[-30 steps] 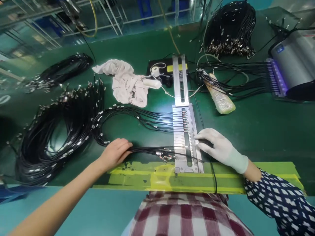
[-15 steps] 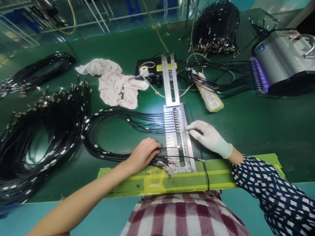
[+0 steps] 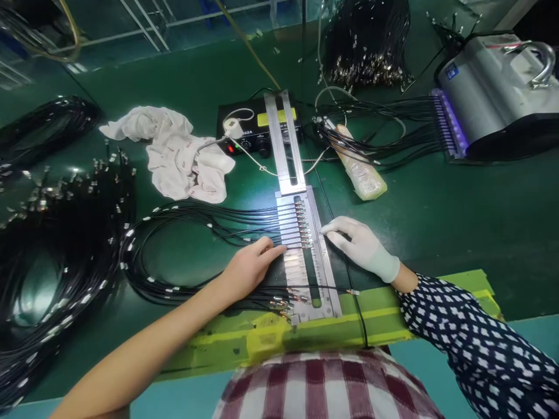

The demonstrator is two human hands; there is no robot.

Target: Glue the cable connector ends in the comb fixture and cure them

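Note:
My left hand (image 3: 248,269), bare, pinches a thin black cable at the left edge of a slotted metal fixture (image 3: 325,273). The cable's end lies across the slot, below a row of several other cable ends (image 3: 301,218) seated side by side. My right hand (image 3: 362,247) wears a white glove; thumb and forefinger are bent together on the fixture's right edge. A looped bundle of black cables (image 3: 131,256) with white tags runs to the fixture from the left. Loose cable ends (image 3: 283,302) lie by its lower left corner, and one cable end (image 3: 353,292) crosses over it.
Behind the fixture stand a black control box (image 3: 262,145) and a crumpled white cloth (image 3: 170,151). A wrapped yellowish block (image 3: 364,174) lies to the right. A silver machine (image 3: 489,93) with a purple glow holds cables. More cable bundles (image 3: 87,233) lie left.
My left hand has moved up along the fixture, bringing a cable into line below the seated row. My right hand stays at the fixture's right edge. The view has shifted slightly.

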